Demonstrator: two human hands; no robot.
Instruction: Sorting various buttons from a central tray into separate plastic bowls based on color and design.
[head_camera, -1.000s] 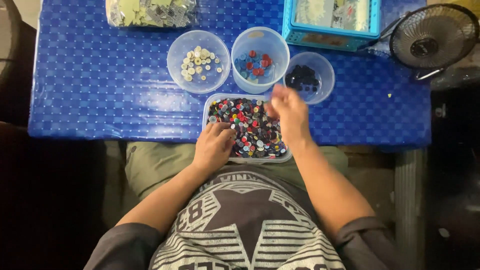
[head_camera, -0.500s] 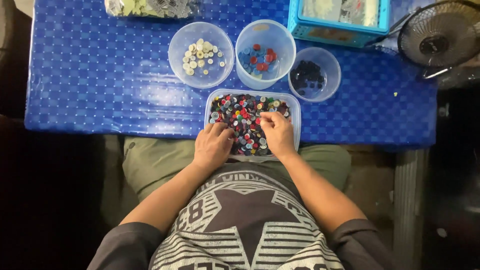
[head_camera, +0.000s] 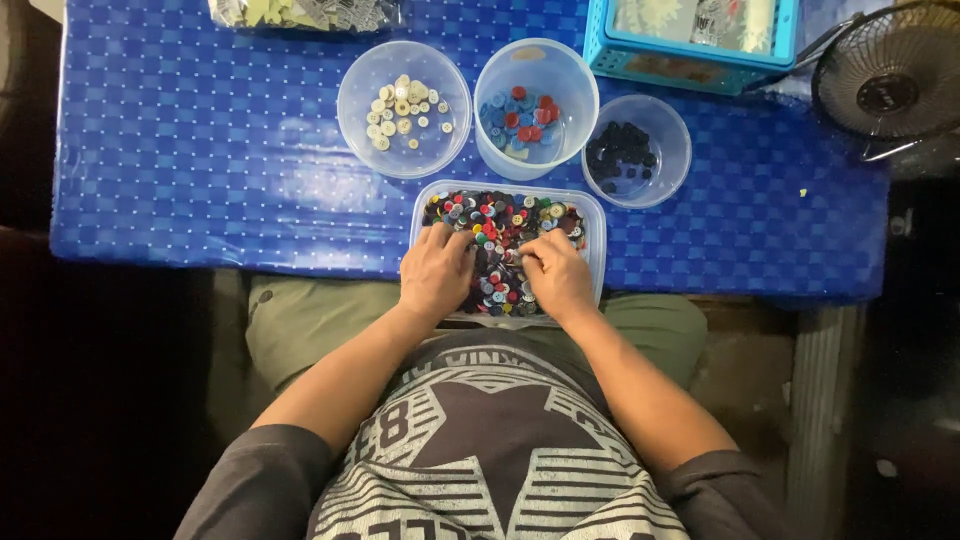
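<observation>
Hands (head_camera: 495, 275) in tub (head_camera: 595, 215) of mixed buttons (head_camera: 500, 225)

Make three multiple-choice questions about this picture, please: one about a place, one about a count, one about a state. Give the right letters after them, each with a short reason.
1. Where does the rectangular tub of mixed buttons stand?
A. on the table's near edge, in front of the person
B. inside the blue basket
C. beside the fan

2. How many round clear bowls stand behind the tub?
A. one
B. three
C. five

3. What are the two hands doing?
A. resting on the lap
B. holding the fan
C. both lie in the tub, on the buttons

Answers
1 A: the tub sits at the edge of the blue table.
2 B: cream bowl, blue-and-red bowl, dark bowl.
3 C: left hand and right hand lie on the buttons.
</observation>
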